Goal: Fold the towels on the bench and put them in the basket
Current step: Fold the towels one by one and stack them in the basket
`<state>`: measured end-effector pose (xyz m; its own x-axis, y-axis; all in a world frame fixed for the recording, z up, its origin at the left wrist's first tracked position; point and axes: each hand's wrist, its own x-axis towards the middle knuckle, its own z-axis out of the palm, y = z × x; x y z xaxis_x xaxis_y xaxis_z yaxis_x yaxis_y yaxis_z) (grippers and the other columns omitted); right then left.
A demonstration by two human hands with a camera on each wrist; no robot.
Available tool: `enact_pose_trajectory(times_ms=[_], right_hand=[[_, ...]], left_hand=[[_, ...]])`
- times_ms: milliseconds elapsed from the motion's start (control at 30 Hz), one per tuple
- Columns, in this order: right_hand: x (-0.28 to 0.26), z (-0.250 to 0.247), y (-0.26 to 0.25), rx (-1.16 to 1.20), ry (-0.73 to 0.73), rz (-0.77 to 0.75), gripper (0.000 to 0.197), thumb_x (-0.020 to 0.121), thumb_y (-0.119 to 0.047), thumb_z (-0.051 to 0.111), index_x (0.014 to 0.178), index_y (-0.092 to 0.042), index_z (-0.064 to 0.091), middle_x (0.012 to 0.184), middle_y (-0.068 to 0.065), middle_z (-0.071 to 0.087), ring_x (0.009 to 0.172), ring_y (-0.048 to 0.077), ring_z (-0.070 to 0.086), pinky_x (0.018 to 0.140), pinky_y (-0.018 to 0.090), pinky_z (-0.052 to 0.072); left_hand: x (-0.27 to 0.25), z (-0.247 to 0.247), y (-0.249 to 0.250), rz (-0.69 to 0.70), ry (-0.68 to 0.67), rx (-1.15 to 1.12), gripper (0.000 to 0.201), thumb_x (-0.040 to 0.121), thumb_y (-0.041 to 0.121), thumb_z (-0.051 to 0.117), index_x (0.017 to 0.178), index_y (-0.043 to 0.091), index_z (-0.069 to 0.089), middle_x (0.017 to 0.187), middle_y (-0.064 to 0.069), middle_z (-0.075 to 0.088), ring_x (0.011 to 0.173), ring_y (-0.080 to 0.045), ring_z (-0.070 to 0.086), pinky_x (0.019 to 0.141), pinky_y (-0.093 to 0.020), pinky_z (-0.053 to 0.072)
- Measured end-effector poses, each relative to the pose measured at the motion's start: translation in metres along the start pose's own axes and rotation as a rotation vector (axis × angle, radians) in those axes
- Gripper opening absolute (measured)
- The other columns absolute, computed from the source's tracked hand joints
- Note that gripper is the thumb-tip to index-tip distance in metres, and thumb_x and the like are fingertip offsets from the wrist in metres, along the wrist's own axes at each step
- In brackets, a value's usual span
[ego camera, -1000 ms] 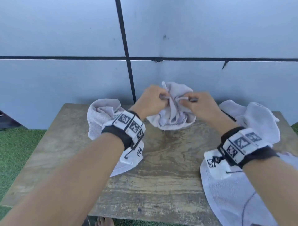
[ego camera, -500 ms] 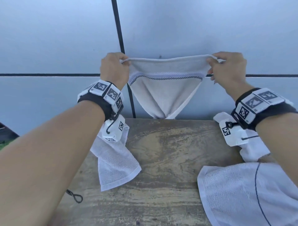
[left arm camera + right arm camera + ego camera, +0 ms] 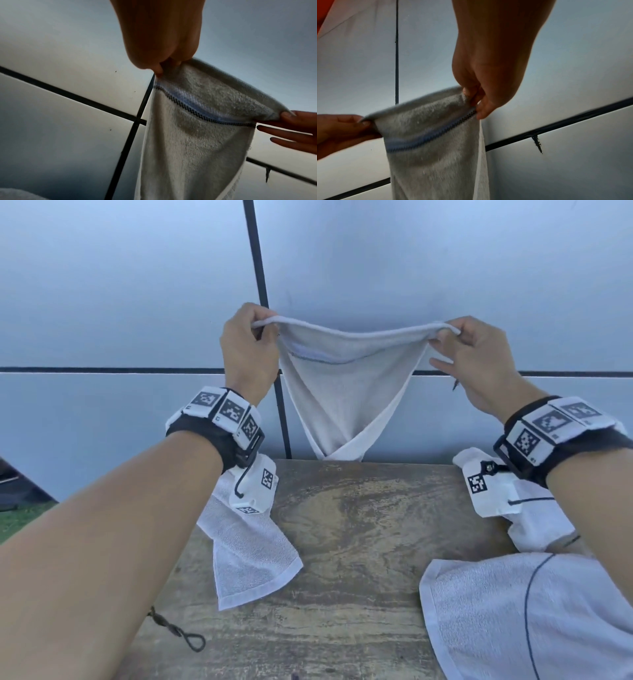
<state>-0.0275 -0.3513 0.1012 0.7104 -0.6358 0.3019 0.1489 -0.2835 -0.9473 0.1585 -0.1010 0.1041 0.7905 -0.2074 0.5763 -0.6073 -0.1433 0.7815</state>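
A white towel with a thin dark-and-blue stripe hangs in the air above the far edge of the wooden bench. My left hand pinches its top left corner and my right hand pinches its top right corner, the lower fingers spread loose. The top edge sags between them and the cloth tapers to a point near the bench's back edge. The left wrist view shows the towel and my left hand. In the right wrist view the towel hangs from my right hand. No basket is in view.
Another white towel lies crumpled on the bench's left side. A large one is spread at the near right, with a bunched towel behind it. A grey panelled wall stands right behind the bench. A small cord loop lies near the left front.
A second ago both hands worked the bunched towel on the bench; they lifted it and spread it by its top corners. Since half a second ago the hands have lowered and the top edge sags more.
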Motion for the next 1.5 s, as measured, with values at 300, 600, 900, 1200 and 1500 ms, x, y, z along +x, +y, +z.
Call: enact_pose_trajectory(times_ms=[300, 600, 900, 1200, 1500], right_hand=[[0.007, 0.013, 0.012, 0.002, 0.006, 0.114, 0.012, 0.102, -0.018, 0.054, 0.094, -0.017, 0.062, 0.104, 0.002, 0.067, 0.111, 0.013, 0.068, 0.093, 0.04, 0.058], [0.005, 0.009, 0.032, -0.226, 0.093, 0.14, 0.02, 0.101, -0.024, 0.054, 0.084, -0.027, 0.063, 0.101, 0.008, 0.071, 0.093, 0.019, 0.072, 0.082, 0.041, 0.06], [-0.057, -0.007, 0.066, -0.635, 0.061, 0.122, 0.018, 0.098, -0.027, 0.06, 0.101, -0.014, 0.073, 0.093, 0.005, 0.066, 0.091, 0.026, 0.06, 0.078, 0.033, 0.045], [-0.154, -0.031, 0.076, -0.762, -0.119, 0.164, 0.018, 0.095, -0.022, 0.065, 0.08, -0.017, 0.074, 0.066, -0.001, 0.057, 0.067, 0.017, 0.053, 0.057, 0.012, 0.036], [-0.214, -0.042, 0.032, -0.788, -0.155, 0.148, 0.014, 0.094, -0.024, 0.067, 0.098, -0.02, 0.079, 0.072, -0.017, 0.062, 0.075, 0.012, 0.055, 0.064, 0.022, 0.038]], left_hand=[[-0.001, 0.008, -0.009, -0.267, -0.135, 0.037, 0.016, 0.088, 0.008, 0.058, 0.084, 0.019, 0.069, 0.079, 0.003, 0.063, 0.075, -0.017, 0.06, 0.059, -0.026, 0.053], [0.005, 0.012, -0.023, -0.342, -0.051, -0.031, 0.018, 0.089, 0.013, 0.065, 0.075, 0.024, 0.069, 0.082, 0.004, 0.064, 0.092, -0.028, 0.068, 0.078, -0.049, 0.062], [-0.06, -0.009, -0.049, -0.291, -0.321, 0.263, 0.007, 0.093, 0.017, 0.068, 0.091, 0.013, 0.073, 0.072, 0.002, 0.057, 0.058, -0.015, 0.049, 0.047, -0.02, 0.041], [-0.141, -0.052, -0.055, -0.266, -0.596, 0.385, 0.013, 0.091, 0.003, 0.063, 0.088, 0.008, 0.075, 0.08, -0.012, 0.071, 0.068, -0.018, 0.057, 0.065, -0.03, 0.045], [-0.18, -0.096, -0.028, -0.257, -0.601, 0.387, 0.03, 0.087, -0.008, 0.053, 0.097, 0.01, 0.074, 0.082, -0.001, 0.067, 0.073, -0.014, 0.058, 0.06, -0.02, 0.041]])
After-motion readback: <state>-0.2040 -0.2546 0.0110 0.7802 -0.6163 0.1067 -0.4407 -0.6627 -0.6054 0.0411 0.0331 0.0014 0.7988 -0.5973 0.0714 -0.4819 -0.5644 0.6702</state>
